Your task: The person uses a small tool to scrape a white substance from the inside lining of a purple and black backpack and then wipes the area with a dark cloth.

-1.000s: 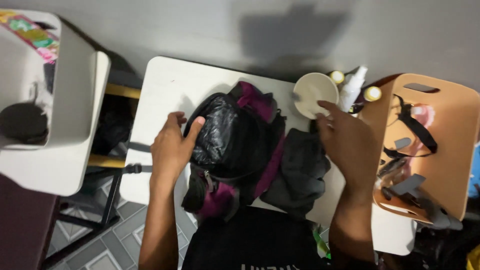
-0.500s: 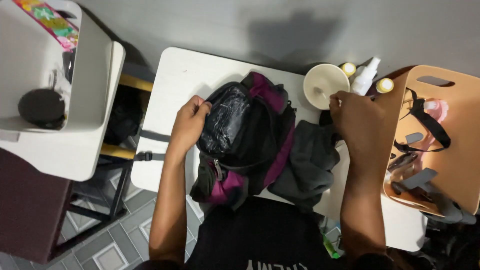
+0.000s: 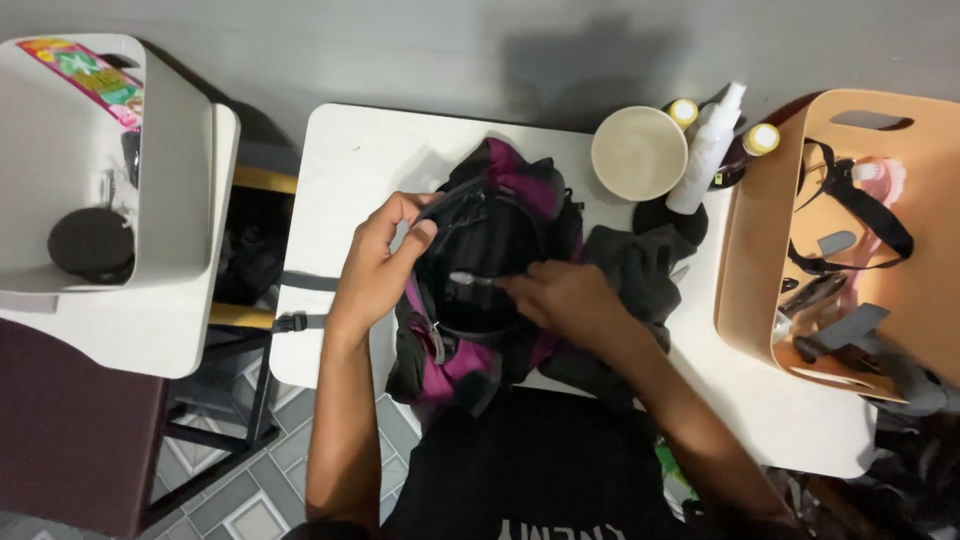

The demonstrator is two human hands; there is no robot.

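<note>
A black and magenta fabric backpack (image 3: 480, 290) lay in the middle of the white rectangular tabletop (image 3: 350, 170), reaching down to its near edge where the person sat. The left hand (image 3: 385, 265) was curled around the bag's left rim, fingers bent over the edge of the opening and thumb pressed against it, holding the mouth apart. The right hand (image 3: 560, 295) rested over the opening from the right side, fingers closed on a small pale slender object (image 3: 468, 280); what that object was could not be told.

Just beside the bag, toward the tabletop's right edge, a dark grey crumpled cloth (image 3: 640, 275) lay partly under the right forearm. At the far edge stood a round cream bowl (image 3: 638, 152), and next to it a white spray bottle (image 3: 708, 150) and two small yellow-capped containers (image 3: 762, 138). A tan plastic basket with cut-out handles (image 3: 760, 250) sat over the right edge.
</note>
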